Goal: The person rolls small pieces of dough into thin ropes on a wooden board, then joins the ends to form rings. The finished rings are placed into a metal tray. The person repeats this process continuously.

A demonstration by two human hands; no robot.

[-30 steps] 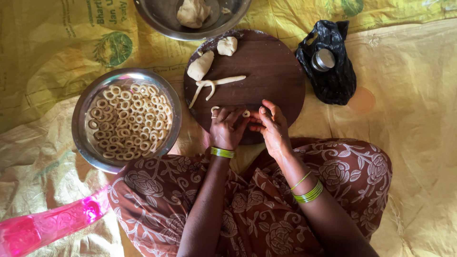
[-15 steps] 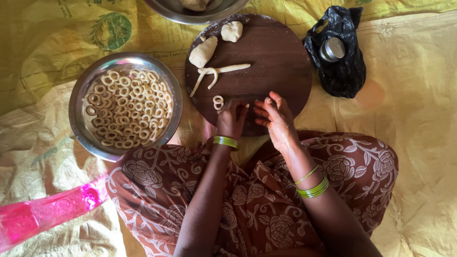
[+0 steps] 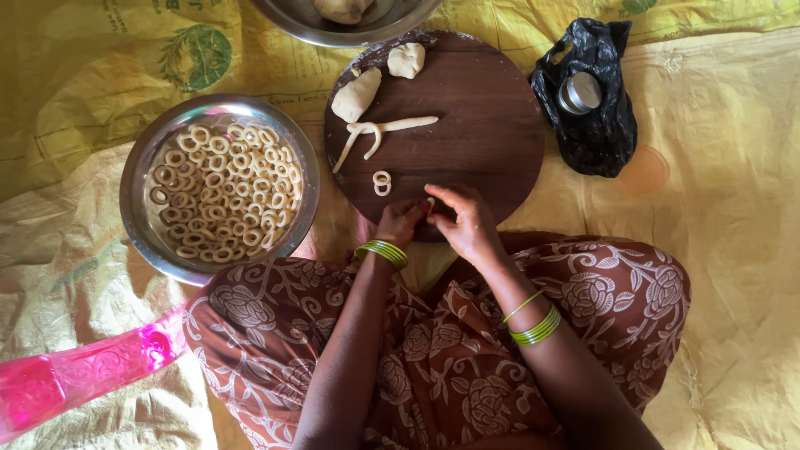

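Change: two small joined dough rings (image 3: 382, 182) now lie free on the round dark wooden board (image 3: 492, 108), where half a second ago one sat just above the fingers – both hands have drawn back to the board's near edge.
Pink plastic: a translucent pink plastic piece (image 3: 79, 375) lies at the far left on the yellow printed cloth (image 3: 67, 125), beside the person's knee.
Steel bowl: a shallow round steel bowl (image 3: 137, 175) sits left of the board, filled with many small pale dough rings (image 3: 218, 192) in a loose layer.
Dough on board: two pale lumps of dough (image 3: 357, 94) rest near the far rim; below them a thin forked dough rope (image 3: 379, 130) lies flat.
Left hand: the left hand (image 3: 402, 222), green bangles at the wrist, has its fingers curled in and meets the right hand's fingertips at the near edge of the board.
Dough bit: a small pale bit of dough (image 3: 430, 202) shows between the fingertips of both hands – its shape is too small to tell.
Right hand: the right hand (image 3: 465, 223) has thumb and forefinger pressed together on that bit, the other fingers loosely bent.
Far bowl: a second steel bowl (image 3: 333, 25) with a dough lump is cut off by the top edge.
Black bag: a crumpled black plastic bag (image 3: 592, 125) lies right of the board, a small round steel container (image 3: 579, 93) upon it.
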